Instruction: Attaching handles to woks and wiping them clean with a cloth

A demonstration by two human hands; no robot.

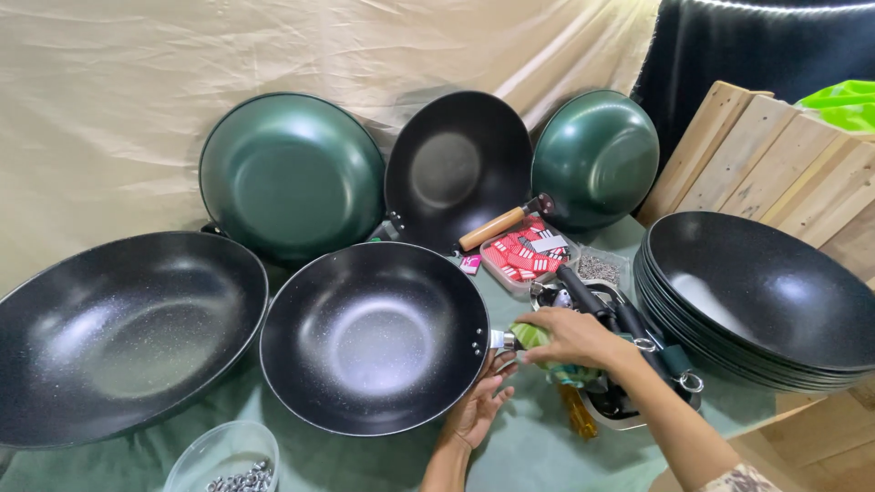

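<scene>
Head view. My right hand (572,337) is curled, palm down, around a green cloth-like wad (531,335) pressed at the metal handle stub (500,341) of the black wok (374,337) at centre; the fingers are closed on the wad. My left hand (476,407) lies below the wok's right rim, palm up and fingers loosely spread, touching the underside of the rim near the stub; I cannot tell whether it grips anything. The wok rests on the green counter (538,446), its left rim just beside a larger black wok (118,333). Behind it, three pans lean against the cloth backdrop: a green pan (292,173), a black pan with a wooden handle (456,169) and a smaller green pan (597,157). A stack of black woks (766,296) stands to the right, near my forearm. Between stack and wok lies a tray of black handles (611,314), leaving little room. Open counter shows only in front, beside a clear bowl of small metal parts (223,460).
</scene>
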